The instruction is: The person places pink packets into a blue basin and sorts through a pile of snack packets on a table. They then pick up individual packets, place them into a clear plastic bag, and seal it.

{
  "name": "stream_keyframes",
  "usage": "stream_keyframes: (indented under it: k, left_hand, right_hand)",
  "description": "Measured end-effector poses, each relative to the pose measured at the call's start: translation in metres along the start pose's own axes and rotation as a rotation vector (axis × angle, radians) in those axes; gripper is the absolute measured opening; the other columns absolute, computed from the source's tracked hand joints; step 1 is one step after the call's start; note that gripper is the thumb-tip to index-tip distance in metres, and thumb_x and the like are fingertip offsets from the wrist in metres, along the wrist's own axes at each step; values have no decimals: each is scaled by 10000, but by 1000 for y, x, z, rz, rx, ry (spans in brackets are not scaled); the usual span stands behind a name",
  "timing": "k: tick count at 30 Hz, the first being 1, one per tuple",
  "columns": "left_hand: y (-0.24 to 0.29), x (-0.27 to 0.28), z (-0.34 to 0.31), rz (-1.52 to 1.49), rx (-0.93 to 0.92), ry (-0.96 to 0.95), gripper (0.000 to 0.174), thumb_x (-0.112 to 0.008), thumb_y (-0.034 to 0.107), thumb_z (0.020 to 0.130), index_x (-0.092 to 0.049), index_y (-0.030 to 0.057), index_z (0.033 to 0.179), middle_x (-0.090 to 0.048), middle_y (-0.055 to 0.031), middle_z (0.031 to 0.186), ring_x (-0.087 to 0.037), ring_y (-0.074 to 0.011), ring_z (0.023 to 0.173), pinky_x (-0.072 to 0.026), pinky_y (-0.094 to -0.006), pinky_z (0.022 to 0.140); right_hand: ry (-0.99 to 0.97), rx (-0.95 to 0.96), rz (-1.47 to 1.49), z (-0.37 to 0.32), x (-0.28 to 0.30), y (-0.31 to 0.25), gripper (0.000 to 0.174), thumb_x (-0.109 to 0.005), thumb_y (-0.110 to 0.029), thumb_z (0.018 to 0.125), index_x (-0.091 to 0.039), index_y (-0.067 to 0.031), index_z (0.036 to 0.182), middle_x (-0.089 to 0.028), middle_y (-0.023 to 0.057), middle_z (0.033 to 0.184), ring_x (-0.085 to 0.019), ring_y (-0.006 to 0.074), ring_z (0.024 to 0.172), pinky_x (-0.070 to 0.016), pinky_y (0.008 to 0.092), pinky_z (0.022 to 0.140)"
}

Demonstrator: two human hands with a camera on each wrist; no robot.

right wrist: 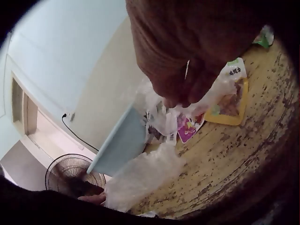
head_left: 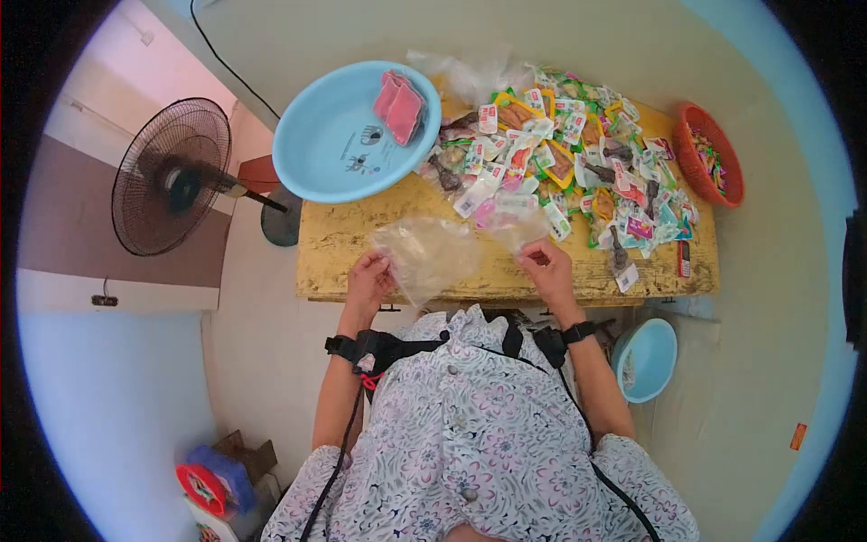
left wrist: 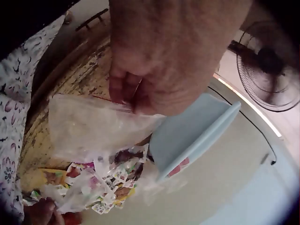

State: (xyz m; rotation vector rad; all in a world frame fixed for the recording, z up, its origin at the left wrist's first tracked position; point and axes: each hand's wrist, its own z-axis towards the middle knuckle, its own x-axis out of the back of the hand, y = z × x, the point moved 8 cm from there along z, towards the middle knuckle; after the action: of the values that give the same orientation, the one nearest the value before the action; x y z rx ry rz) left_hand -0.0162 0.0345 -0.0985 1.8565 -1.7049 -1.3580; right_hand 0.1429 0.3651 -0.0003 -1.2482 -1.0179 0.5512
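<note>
My left hand (head_left: 368,282) pinches the edge of a clear plastic bag (head_left: 432,257) over the front of the yellow table. In the left wrist view this bag (left wrist: 93,126) hangs spread out and wrinkled below the fingers. My right hand (head_left: 547,271) pinches a second piece of thin clear plastic (head_left: 519,226), which in the right wrist view (right wrist: 161,110) overlaps the snack packets behind it. Just beyond both hands lies a wide heap of sealed snack packets (head_left: 560,172), some with dark meat pieces inside. A purple-labelled packet (right wrist: 190,129) lies near the right fingers.
A light blue basin (head_left: 312,135) with pink packets (head_left: 399,107) stands at the table's back left. At the right is a red basket (head_left: 695,181) of small colourful packets. A small phone-like object (head_left: 684,259) lies near the right edge; a blue bucket (head_left: 652,361) stands below.
</note>
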Motion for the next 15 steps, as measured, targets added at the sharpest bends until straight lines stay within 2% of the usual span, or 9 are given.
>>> stream_keyframes:
  k: [3, 6, 9, 15]
  left_hand:
    - [5, 13, 0, 32, -17, 63, 174, -597, 50, 931, -627, 64, 1102, -665, -22, 968, -648, -144, 823, -550, -299, 731]
    - [-2, 20, -1, -5, 25, 83, 156, -586, 48, 933, -633, 70, 1080, -666, -20, 942, -643, -136, 815, -541, -289, 714]
    - [-11, 23, -1, -7, 35, 21, 140, -584, 46, 930, -635, 69, 1059, -664, -21, 913, -644, -137, 807, -538, -287, 712]
    - [-16, 28, -3, -51, 64, 118, 94, -592, 73, 937, -619, 76, 1027, -653, -14, 870, -638, -130, 764, -542, -287, 683]
  right_hand:
    - [4, -20, 86, 6, -2, 1, 85, -690, -14, 833, -647, -32, 905, -637, 1, 836, -596, 92, 734, -495, 258, 674]
    - [38, 60, 134, 23, -4, -13, 116, -668, -6, 856, -638, -28, 966, -633, 4, 878, -609, 91, 751, -498, 249, 656]
    - [92, 64, 275, 45, -5, -65, 166, -641, 6, 878, -629, -18, 1041, -633, 19, 921, -631, 104, 796, -522, 255, 700]
    - [172, 337, 197, 121, 4, -136, 199, -616, 6, 905, -626, -2, 1104, -647, 54, 973, -661, 128, 862, -551, 274, 787]
